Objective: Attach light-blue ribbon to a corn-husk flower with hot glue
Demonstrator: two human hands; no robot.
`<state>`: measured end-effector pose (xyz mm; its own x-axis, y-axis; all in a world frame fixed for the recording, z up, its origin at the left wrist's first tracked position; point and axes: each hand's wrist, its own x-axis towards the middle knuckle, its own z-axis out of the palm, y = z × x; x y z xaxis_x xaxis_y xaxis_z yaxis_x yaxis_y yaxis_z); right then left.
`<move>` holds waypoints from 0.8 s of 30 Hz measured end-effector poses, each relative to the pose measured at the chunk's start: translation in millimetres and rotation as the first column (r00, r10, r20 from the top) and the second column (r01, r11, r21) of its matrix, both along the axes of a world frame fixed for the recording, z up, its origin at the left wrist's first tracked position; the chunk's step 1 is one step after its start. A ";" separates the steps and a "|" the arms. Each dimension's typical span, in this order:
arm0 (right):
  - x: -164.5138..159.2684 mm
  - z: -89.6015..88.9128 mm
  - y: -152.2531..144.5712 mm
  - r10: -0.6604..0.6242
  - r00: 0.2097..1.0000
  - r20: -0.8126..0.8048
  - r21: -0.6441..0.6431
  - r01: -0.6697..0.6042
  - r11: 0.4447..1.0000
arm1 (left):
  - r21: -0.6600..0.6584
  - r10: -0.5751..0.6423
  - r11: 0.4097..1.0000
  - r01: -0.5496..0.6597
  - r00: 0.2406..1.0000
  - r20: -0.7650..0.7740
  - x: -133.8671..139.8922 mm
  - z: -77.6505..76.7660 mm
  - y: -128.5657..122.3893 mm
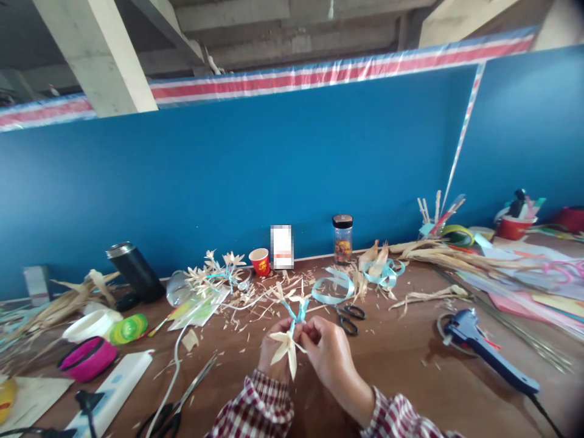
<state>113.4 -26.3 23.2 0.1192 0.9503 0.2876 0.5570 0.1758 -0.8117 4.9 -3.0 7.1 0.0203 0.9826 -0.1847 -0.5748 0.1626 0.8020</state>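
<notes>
A small sprig of pale corn-husk flowers (286, 348) with stems wrapped in light blue ribbon (297, 310) is held up in front of me. My left hand (272, 351) is closed around its stem from behind, and the front flower covers part of that hand. Thumb and fingers of my right hand (329, 348) pinch at the wrapped stem from the right; their tips partly hide what they grip. Small black-handled scissors (350, 317) lie just beyond my right hand. Blue ribbon (334, 287) curls loosely behind them.
Another husk-flower bunch (219, 272) lies back left, near a red paper cup (260, 261). A jar (343, 240) stands by the blue partition (274, 170). A blue glue gun (493, 353) rests at right. Large scissors (187, 395), a power strip (114, 389) and a black flask (134, 271) are left.
</notes>
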 end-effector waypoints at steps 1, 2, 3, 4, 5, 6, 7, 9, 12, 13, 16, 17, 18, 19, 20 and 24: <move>-0.3 -1.1 0.0 0.010 1.000 -0.023 -0.003 -0.010 1.000 | -0.020 0.012 1.000 -0.011 1.000 0.018 0.8 0.6 -0.9; -0.5 -2.2 0.1 0.023 0.999 -0.049 -0.006 -0.023 1.000 | -0.039 0.018 0.999 -0.016 0.999 0.034 1.4 1.4 -1.9; -0.7 -3.2 0.3 0.035 0.997 -0.074 -0.008 -0.036 0.999 | -0.059 0.019 0.998 -0.017 0.999 0.044 1.8 2.3 -3.1; -0.9 -4.1 0.6 0.043 0.995 -0.093 -0.010 -0.044 0.999 | -0.076 0.013 0.997 -0.010 0.999 0.045 2.0 3.3 -4.3; -0.9 -4.8 0.9 0.045 0.994 -0.098 -0.011 -0.046 0.999 | -0.086 0.010 0.996 -0.006 0.999 0.041 1.9 4.5 -5.3; -0.8 -5.2 1.2 0.040 0.995 -0.094 -0.011 -0.041 0.999 | -0.093 0.010 0.996 -0.007 0.999 0.033 1.6 5.7 -6.1; -0.7 -5.3 1.4 0.040 0.996 -0.085 -0.008 -0.041 0.999 | -0.093 0.017 0.996 -0.015 1.000 0.024 1.1 6.7 -6.6; -0.3 -5.1 1.1 0.062 0.996 -0.071 0.002 -0.062 0.998 | -0.074 0.022 0.997 -0.021 1.000 0.005 0.0 8.0 -6.5; 0.3 -4.0 -1.0 0.123 0.990 -0.066 0.016 -0.122 0.992 | -0.046 0.050 0.998 -0.051 0.998 -0.031 -2.3 7.1 -3.8; 0.9 -3.3 -1.9 0.131 0.989 -0.061 0.017 -0.130 0.991 | -0.042 0.069 0.997 -0.070 0.997 -0.036 -3.3 6.2 -2.5; 5.2 1.1 -3.2 0.132 0.988 -0.083 0.019 -0.130 0.991 | -0.075 0.130 0.989 -0.130 0.991 -0.016 -6.8 3.5 0.7; 7.6 3.5 -2.8 0.124 0.986 -0.112 0.025 -0.121 0.992 | -0.094 0.146 0.985 -0.146 0.989 -0.008 -7.8 2.9 1.1; 10.4 6.2 -1.8 0.109 0.983 -0.150 0.034 -0.105 0.994 | -0.105 0.151 0.983 -0.151 0.989 -0.004 -8.5 2.5 1.0; 13.3 8.9 -0.4 0.092 0.978 -0.189 0.046 -0.084 0.995 | -0.109 0.140 0.984 -0.140 0.990 -0.005 -8.9 2.3 0.5; 16.0 11.3 1.3 0.079 0.971 -0.226 0.058 -0.067 0.996 | -0.108 0.117 0.987 -0.117 0.993 -0.007 -9.0 2.2 -0.5; 21.3 13.4 8.6 0.144 0.920 -0.364 0.057 -0.132 0.990 | -0.118 0.020 0.993 -0.020 1.000 -0.008 -5.7 2.9 -7.0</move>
<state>134.7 -17.7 36.6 0.0898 0.9564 0.2780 0.1904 0.2575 -0.9473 -0.8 -10.0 10.0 -0.0009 0.9542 -0.2991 -0.5733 0.2446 0.7820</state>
